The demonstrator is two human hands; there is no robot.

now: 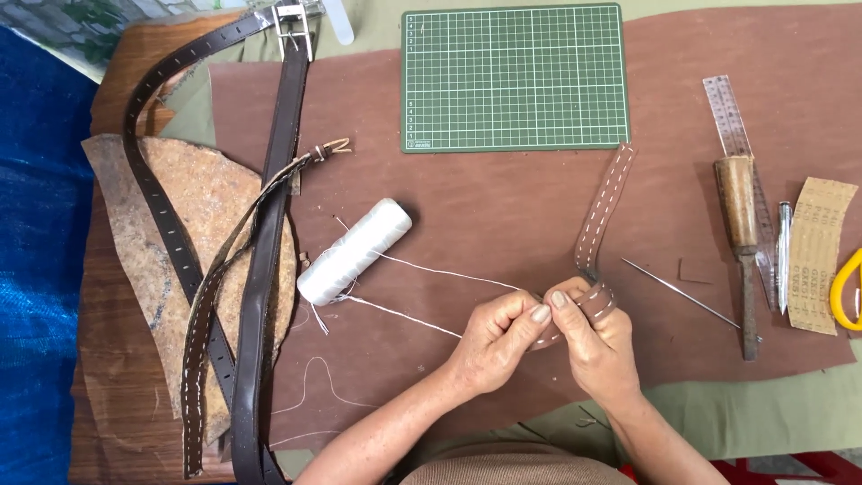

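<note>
two hands meet over the work: left hand [492, 341] and right hand [593, 346], fingers pinched together on a stitched leather strap [600, 216] and white thread [431, 269]. the thread runs left of the fingers to a spool [353, 251]. hand-stitching appears under way; pulling the thread snug seems next. an awl [742, 233] lies to the right.

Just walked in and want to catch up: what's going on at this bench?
A person is hand-stitching leather. Both hands, left hand and right hand, pinch a brown stitched leather strap that curls up toward the green cutting mat. White thread runs from the fingers to a white spool. Dark belts lie to the left. An awl with a wooden handle, a long needle and a ruler rest to the right, untouched.
</note>
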